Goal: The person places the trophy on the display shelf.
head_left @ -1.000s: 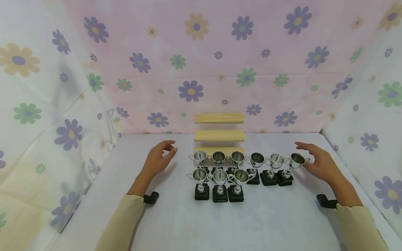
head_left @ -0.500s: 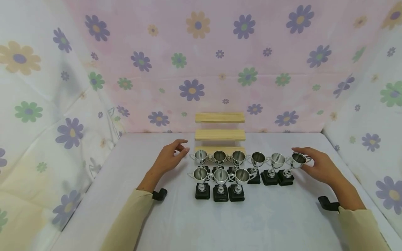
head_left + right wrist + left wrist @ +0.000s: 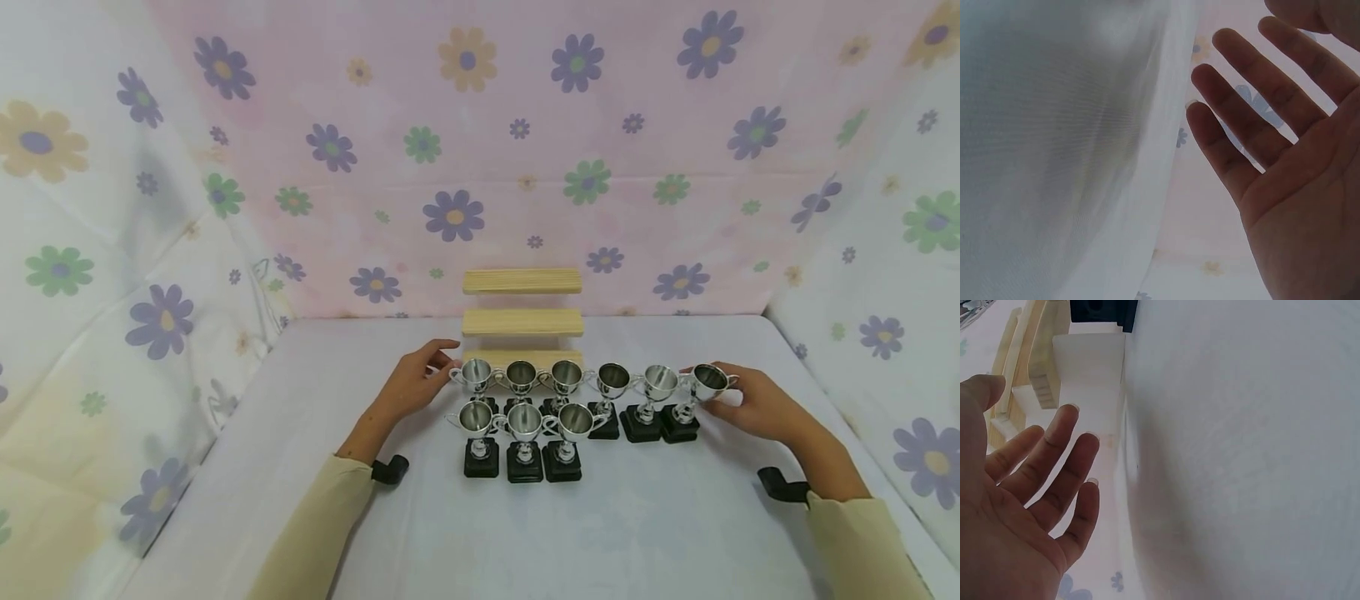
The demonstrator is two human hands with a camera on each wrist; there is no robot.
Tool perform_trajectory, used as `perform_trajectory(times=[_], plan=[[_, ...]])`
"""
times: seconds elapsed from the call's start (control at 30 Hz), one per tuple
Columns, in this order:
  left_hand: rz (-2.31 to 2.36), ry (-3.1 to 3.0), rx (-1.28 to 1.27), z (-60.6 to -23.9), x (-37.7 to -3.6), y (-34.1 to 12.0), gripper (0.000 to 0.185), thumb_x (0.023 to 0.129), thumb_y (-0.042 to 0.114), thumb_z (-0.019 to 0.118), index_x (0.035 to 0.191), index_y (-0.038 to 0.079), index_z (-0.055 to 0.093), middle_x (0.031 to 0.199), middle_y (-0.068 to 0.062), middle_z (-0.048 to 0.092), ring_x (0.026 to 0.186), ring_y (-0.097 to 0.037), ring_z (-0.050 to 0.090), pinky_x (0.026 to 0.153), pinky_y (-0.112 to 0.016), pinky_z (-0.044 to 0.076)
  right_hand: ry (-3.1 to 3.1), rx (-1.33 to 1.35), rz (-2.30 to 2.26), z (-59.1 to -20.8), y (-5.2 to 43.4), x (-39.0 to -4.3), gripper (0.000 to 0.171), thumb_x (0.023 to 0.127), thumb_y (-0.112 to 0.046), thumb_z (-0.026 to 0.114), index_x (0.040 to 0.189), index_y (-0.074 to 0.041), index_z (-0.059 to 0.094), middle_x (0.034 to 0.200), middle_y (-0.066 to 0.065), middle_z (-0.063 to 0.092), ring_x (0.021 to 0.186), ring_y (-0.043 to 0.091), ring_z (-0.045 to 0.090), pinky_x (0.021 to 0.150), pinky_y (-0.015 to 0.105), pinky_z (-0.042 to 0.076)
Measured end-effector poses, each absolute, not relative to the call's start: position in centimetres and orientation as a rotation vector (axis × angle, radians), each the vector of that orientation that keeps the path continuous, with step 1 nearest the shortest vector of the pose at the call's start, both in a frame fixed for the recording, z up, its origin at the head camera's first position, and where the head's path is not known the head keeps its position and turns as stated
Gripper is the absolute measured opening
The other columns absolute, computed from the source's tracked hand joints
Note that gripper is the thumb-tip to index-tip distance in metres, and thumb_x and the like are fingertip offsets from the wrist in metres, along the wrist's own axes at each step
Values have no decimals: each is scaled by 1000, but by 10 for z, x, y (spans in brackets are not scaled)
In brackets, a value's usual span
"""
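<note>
Several small silver trophy cups on black bases stand in two rows on the white table (image 3: pixel 525 533). My left hand (image 3: pixel 429 373) is open, and its fingertips reach the leftmost back-row cup (image 3: pixel 476 377). The left wrist view shows that hand's fingers (image 3: pixel 1054 469) straight, near the wooden steps (image 3: pixel 1029 362). My right hand (image 3: pixel 738 398) is open against the rightmost back-row cup (image 3: pixel 707 382). In the right wrist view its fingers (image 3: pixel 1260 112) are spread and straight, and no cup shows there. Three cups form the front row, around the middle one (image 3: pixel 523 422).
A three-step wooden stand (image 3: pixel 522 322) sits behind the cups against the pink flowered back wall (image 3: pixel 480 150). Flowered fabric walls close in the left side (image 3: pixel 112 275) and the right side (image 3: pixel 885 250). Black wrist mounts (image 3: pixel 390 469) sit by both sleeves.
Both hands have moved inward toward the back row: the left hand to the right up to the leftmost cup, the right hand to the left against the rightmost cup.
</note>
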State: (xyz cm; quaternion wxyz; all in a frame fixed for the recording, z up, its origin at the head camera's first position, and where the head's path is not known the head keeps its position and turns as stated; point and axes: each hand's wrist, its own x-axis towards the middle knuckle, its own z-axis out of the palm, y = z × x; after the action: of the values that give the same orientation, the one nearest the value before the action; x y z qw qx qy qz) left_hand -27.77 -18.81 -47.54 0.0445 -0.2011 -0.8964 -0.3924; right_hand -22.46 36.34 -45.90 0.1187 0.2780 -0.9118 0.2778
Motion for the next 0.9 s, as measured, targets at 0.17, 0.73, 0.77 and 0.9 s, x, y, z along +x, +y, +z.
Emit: perform_trajectory(times=[0.17,0.73,0.77,0.9], plan=[[-1255,-2729,-588,-477,-278,-186,45,108,30,65,148,10,60,110,-8,75,102,-25,72,94,-47,57,-2687,838,868,-458,367,-222,39,83,0,86,118,-11,75,118,-19,71,109,-11,60,89,22,53],[-1539,-2689,-572,-487,-278,-176,48,103,10,65,150,7,57,117,-14,76,113,-33,70,103,-54,51,-2713,828,1317,-458,363,-220,28,90,1,81,117,-5,75,111,-2,77,109,-4,66,94,11,44],[-1558,-2677,-576,-488,-278,-176,48,103,9,65,150,6,57,116,-15,76,113,-34,69,103,-54,51,-2712,822,1327,-458,362,-220,27,90,2,81,116,-5,75,110,-1,77,108,-3,67,94,11,44],[-1634,-2630,-586,-490,-279,-174,49,102,7,66,151,2,56,115,-18,76,113,-37,69,100,-52,50,-2695,834,1355,-461,362,-221,25,91,4,79,115,-4,75,109,4,79,105,0,69,93,12,45]])
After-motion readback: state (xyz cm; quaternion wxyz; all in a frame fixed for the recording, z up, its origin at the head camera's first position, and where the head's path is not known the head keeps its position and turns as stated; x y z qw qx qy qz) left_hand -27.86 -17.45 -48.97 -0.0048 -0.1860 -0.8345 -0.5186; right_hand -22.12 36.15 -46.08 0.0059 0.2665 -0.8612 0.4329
